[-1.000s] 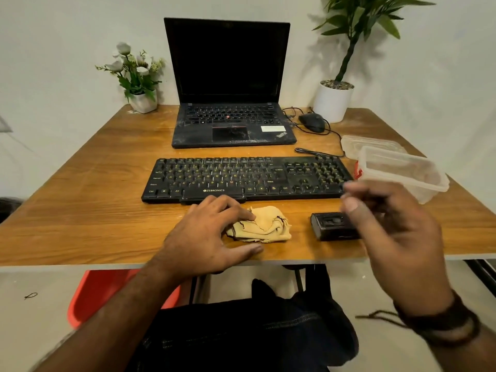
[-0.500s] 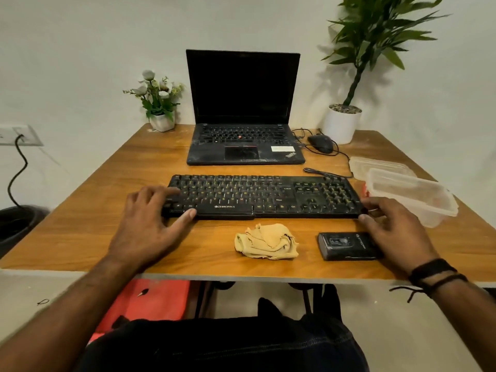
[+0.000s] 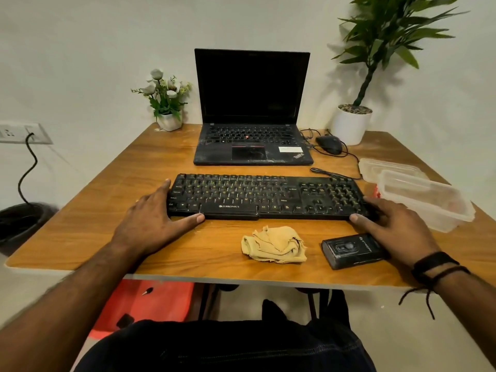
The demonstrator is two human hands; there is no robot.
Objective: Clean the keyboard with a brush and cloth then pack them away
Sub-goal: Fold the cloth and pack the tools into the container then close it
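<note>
While both hands clasp its ends, the scene reads so:
Keyboard (image 3: 265, 196): flat on the bench (image 3: 102, 210), square to the near edge, just in front of the laptop (image 3: 252, 124).
Left hand (image 3: 153, 218): grip closed on the keyboard's left end, fingers over the far corner, thumb along the front edge.
Right hand (image 3: 394, 229): grip closed on the right end, thumb at the front corner; the palm lies over part of a black box (image 3: 346, 251).
Cloth (image 3: 273, 244): crumpled, between the keyboard's front edge and the bench's near edge, just left of the box.
Tub (image 3: 424, 200): clear plastic, touching or nearly touching the right hand, its lid (image 3: 386, 167) behind it.
Open room: bare wood left of the keyboard out to the left edge; a narrow strip before the cloth.
Brush: cannot tell where it is.
</note>
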